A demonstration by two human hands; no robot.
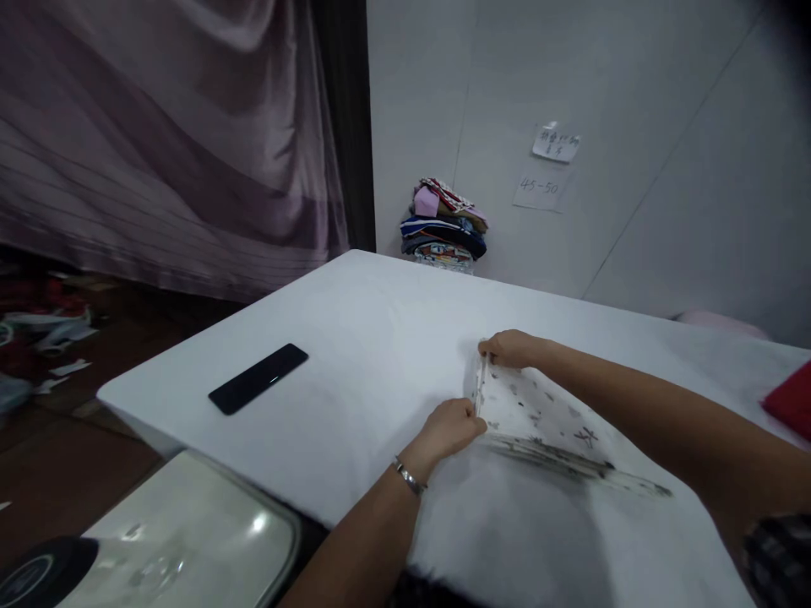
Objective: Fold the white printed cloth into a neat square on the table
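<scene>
A folded white cloth (538, 414) with small grey-brown printed shapes lies in layers over the white table (380, 329). My left hand (451, 429), with a silver bracelet at the wrist, pinches the near corner of its left edge. The far corner of that same edge is gripped by my right hand (512, 348). Between the two hands the folded edge is drawn straight. Part of the cloth is hidden behind my right forearm, so I cannot tell what kind of item it is.
A black phone (258, 378) rests on the table's left part. Folded clothes (443, 221) are stacked beyond the far edge, by the wall. Something red (789, 404) lies at the right edge. A pale glossy surface (190, 532) stands at the near left.
</scene>
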